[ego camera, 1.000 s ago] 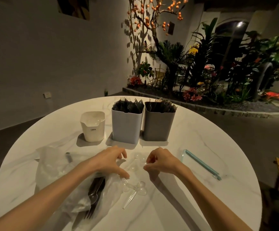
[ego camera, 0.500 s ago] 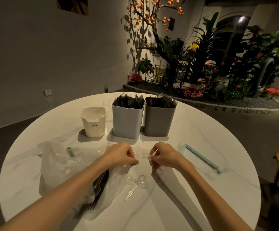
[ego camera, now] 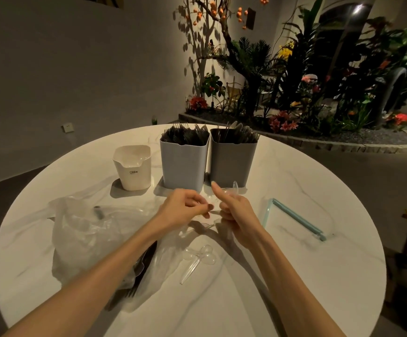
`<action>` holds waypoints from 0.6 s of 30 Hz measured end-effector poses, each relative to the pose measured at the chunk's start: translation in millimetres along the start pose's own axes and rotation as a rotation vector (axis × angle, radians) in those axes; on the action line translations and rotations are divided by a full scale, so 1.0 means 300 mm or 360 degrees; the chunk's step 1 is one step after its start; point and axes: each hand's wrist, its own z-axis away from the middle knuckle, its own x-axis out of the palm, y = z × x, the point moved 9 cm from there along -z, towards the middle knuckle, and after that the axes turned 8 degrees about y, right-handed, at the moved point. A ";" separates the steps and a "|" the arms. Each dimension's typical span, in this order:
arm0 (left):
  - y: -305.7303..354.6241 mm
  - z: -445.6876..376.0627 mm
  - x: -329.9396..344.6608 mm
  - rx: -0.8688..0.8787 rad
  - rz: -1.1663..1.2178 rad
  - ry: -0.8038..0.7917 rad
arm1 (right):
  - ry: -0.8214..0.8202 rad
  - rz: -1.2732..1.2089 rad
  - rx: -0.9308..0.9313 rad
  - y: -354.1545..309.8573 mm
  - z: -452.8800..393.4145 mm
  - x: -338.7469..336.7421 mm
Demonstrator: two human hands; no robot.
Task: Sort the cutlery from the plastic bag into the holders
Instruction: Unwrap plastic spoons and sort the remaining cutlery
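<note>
Round table (ego camera: 294,288). Centre: left hand (ego camera: 185,210) and right hand (ego camera: 234,215), each with fingers curled, pinching clear spoons (ego camera: 231,189) between them. Bag (ego camera: 88,234) at 8 o'clock, dark cutlery (ego camera: 146,261) inside. More spoons (ego camera: 198,260) at 6. White holder (ego camera: 133,167) at 11; grey holders (ego camera: 185,161) at 12, filled.

left hand (ego camera: 185,207) pinched a clear spoon's handle | right hand (ego camera: 234,212) gripped clear spoons (ego camera: 234,187), forefinger raised | loose clear spoons (ego camera: 198,257) near on counter (ego camera: 294,276) | plastic bag (ego camera: 88,234) left | three holders (ego camera: 184,164) far
</note>
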 end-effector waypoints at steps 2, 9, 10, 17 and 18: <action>0.027 0.001 0.014 0.0042 0.0088 -0.0008 | -0.0071 -0.0095 -0.0022 -0.004 0.028 0.039; 0.086 -0.018 -0.005 0.0088 0.0027 0.0002 | 0.0293 0.0036 -0.0175 -0.022 0.018 -0.014; 0.088 -0.018 -0.013 0.0085 0.0032 -0.0011 | 0.0394 0.0006 -0.0180 -0.023 0.012 -0.038; -0.049 -0.045 -0.157 -0.0007 -0.0550 0.0017 | 0.0429 -0.0308 -0.0130 -0.019 0.008 -0.098; -0.068 -0.041 -0.171 -0.0031 -0.0693 -0.0007 | 0.0332 -0.0394 -0.0088 -0.018 0.009 -0.075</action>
